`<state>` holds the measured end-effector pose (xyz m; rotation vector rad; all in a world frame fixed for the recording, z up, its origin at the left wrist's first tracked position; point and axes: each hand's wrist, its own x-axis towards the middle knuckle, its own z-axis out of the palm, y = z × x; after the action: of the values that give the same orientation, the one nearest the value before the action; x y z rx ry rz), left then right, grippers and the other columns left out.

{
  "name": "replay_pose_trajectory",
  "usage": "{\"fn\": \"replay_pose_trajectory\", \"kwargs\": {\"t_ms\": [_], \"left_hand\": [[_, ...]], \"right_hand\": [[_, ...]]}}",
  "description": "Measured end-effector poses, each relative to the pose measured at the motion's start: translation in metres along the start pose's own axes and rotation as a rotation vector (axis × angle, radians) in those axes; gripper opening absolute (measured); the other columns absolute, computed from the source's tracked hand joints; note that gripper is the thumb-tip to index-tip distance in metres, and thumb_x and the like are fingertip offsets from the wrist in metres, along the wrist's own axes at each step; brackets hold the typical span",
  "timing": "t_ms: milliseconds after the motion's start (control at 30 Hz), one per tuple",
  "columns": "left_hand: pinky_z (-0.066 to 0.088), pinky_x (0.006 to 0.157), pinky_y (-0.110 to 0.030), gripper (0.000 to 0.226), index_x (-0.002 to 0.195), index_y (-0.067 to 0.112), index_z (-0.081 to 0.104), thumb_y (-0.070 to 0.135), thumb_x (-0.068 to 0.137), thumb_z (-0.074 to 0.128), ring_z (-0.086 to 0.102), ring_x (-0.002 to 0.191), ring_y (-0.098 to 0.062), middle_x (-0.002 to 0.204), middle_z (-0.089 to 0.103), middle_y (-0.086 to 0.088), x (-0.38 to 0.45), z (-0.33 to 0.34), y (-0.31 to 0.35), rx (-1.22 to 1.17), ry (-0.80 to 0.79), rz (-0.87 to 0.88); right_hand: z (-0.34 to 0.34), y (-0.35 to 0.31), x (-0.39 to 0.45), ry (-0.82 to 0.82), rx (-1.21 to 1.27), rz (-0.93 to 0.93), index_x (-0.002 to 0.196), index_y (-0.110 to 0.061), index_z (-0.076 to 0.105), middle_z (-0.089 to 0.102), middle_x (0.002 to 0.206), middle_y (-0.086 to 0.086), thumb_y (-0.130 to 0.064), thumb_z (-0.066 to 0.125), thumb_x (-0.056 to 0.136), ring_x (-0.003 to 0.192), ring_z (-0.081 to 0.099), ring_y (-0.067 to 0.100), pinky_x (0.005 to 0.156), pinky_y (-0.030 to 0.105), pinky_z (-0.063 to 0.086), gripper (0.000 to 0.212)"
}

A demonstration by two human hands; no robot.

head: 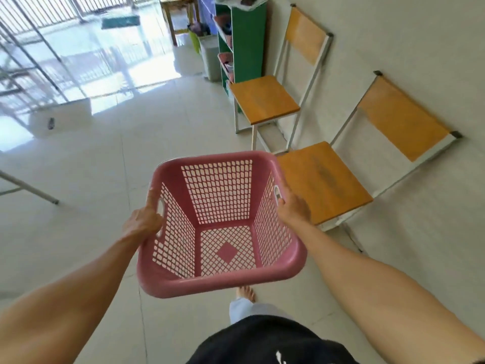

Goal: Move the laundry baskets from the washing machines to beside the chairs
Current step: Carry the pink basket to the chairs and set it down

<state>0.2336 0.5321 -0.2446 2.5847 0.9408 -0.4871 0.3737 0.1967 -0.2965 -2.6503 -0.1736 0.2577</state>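
Observation:
I hold an empty pink laundry basket (223,281) in the air in front of me, above the tiled floor. My left hand (143,219) grips its left handle slot and my right hand (292,208) grips the right one. Two chairs with orange wooden seats and white metal frames stand along the wall to the right: the near chair (325,179) is just right of the basket, the far chair (263,98) is beyond it. No washing machine is in view.
A green shelf unit (248,40) and a grey bin (210,59) stand past the far chair. A white box (61,120) sits on the floor at the left, with metal table legs (29,189) nearer me. My bare foot (245,292) shows below the basket.

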Motion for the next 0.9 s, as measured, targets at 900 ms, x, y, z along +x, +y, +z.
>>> {"fn": "replay_pose_trajectory", "kwargs": {"t_ms": [900], "left_hand": [[0.055,0.074,-0.042,0.092,0.144,0.052,-0.022,0.025,0.09,0.047,0.063,0.079,-0.029,0.104,0.067,-0.016,0.392,-0.172,-0.077,-0.109,-0.005,0.03]], "right_hand": [[0.075,-0.29,0.296,-0.028,-0.065,0.092,0.158,-0.048,0.006,0.056,0.083,0.008,-0.02,0.043,0.104,0.057,0.046,0.01,0.047,0.024,0.033,0.07]]}}
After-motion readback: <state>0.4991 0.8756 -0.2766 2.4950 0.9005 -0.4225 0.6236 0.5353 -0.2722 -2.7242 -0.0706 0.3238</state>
